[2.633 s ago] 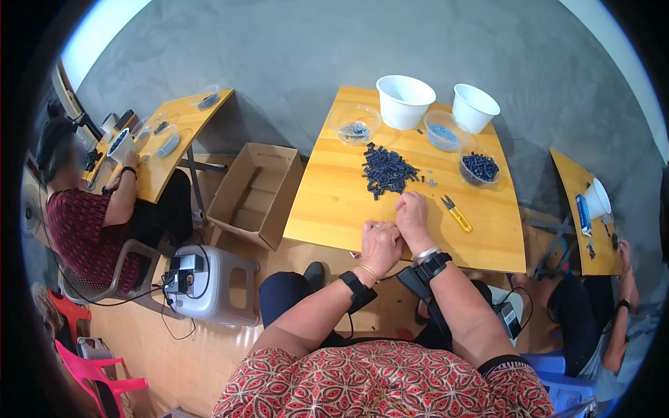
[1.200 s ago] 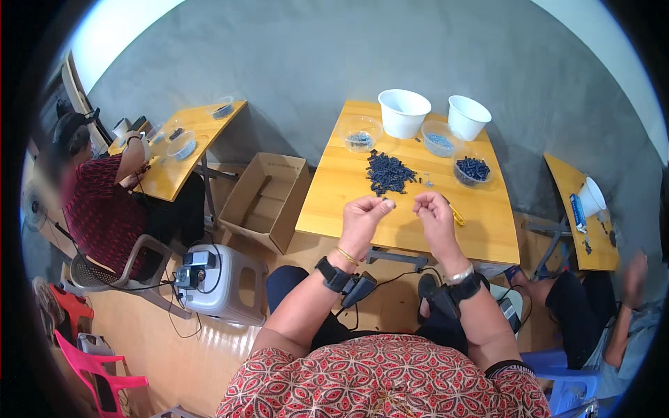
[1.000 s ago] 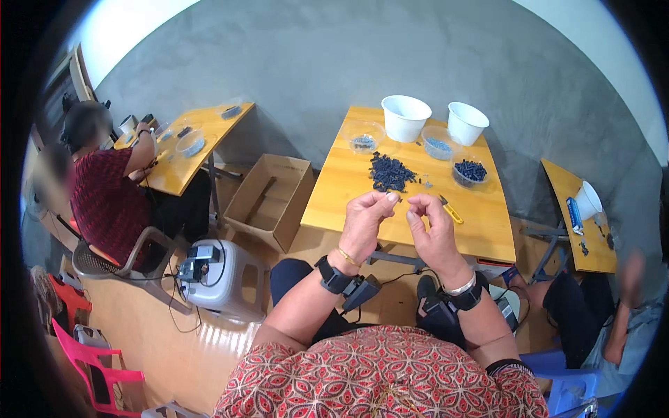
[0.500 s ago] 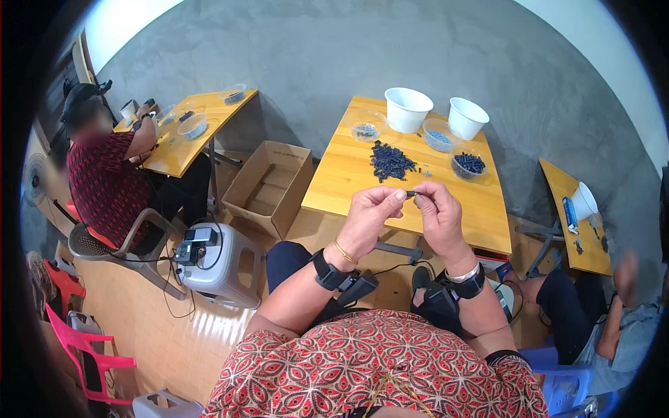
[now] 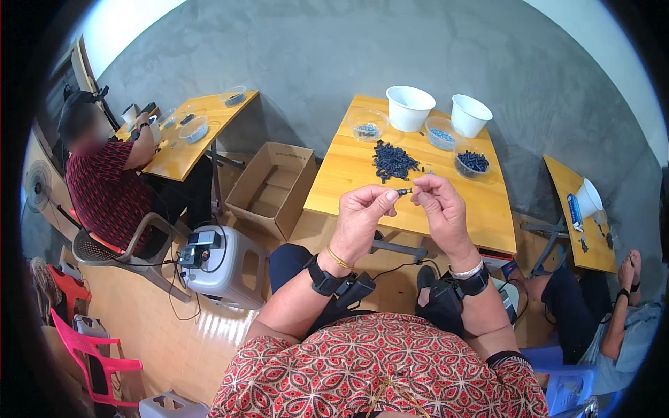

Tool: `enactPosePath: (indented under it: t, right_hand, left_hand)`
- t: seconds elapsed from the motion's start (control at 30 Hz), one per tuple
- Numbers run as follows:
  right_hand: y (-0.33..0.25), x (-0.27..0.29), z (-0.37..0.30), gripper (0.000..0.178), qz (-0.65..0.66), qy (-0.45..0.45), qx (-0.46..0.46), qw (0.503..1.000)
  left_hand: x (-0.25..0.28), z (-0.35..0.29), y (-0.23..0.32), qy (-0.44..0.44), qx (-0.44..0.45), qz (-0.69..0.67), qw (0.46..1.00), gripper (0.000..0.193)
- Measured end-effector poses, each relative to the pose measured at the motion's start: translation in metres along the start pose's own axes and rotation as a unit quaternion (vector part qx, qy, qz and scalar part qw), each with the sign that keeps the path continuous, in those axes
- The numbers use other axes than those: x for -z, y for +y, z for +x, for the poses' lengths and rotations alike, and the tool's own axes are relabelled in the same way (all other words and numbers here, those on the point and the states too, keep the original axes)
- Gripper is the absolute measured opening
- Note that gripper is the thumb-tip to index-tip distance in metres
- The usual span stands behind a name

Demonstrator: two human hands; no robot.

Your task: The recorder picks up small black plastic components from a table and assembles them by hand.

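Above wooden table (image 5: 348,174), left hand (image 5: 362,216), right hand (image 5: 437,209) pinching small black part (image 5: 403,191) (dark pile (image 5: 392,160) beyond)

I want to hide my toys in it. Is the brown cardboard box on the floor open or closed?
Open. The brown cardboard box has its flaps spread out, and its bare inside bottom shows.

A: Counts? Benches?
B: Three wooden benches (image 5: 411,198). Two white tubs (image 5: 410,108) on the middle one, three clear bowls (image 5: 367,125), one pile of dark parts (image 5: 392,160).
A: Floor?
B: One cardboard box (image 5: 272,188), one pink chair (image 5: 90,348). One small dark part (image 5: 403,191) held up.
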State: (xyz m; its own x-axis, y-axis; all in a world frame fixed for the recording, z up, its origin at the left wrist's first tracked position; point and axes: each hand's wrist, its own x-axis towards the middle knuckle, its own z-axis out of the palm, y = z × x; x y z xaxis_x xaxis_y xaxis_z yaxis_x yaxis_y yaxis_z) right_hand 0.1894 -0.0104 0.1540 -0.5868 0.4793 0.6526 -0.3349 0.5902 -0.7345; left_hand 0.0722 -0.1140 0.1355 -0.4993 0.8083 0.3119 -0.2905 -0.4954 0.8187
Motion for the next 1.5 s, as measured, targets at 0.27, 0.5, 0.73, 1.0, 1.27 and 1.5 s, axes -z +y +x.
enactPosePath:
  t: [0.27, 0.5, 0.73, 1.0, 1.27, 1.5]
  right_hand:
    - [0.002, 0.004, -0.001, 0.012, 0.001, -0.021, -0.029, 0.999]
    - [0.006, 0.004, 0.002, 0.011, -0.107, -0.021, 0.023, 0.994]
    - [0.053, 0.001, -0.009, 0.008, -0.161, 0.014, 0.029, 0.986]
    - [0.131, 0.013, -0.034, 0.010, -0.185, 0.010, -0.036, 0.982]
    - [0.184, 0.018, -0.007, 0.006, -0.222, 0.098, -0.150, 0.958]
    - [0.211, -0.001, -0.015, 0.014, -0.359, 0.077, -0.076, 0.927]
  left_hand:
    - [0.003, 0.001, -0.003, 0.012, -0.007, 0.021, 1.000, 0.012]
    - [0.004, 0.009, -0.016, 0.015, 0.004, 0.034, 0.999, 0.013]
    - [0.008, 0.028, -0.058, 0.056, 0.063, 0.042, 0.996, 0.012]
    - [0.032, 0.053, -0.136, 0.029, -0.015, 0.246, 0.969, 0.005]
    - [0.037, 0.066, -0.166, -0.099, -0.192, 0.562, 0.799, 0.006]
    - [0.041, 0.055, -0.170, -0.067, -0.181, 0.584, 0.788, 0.008]
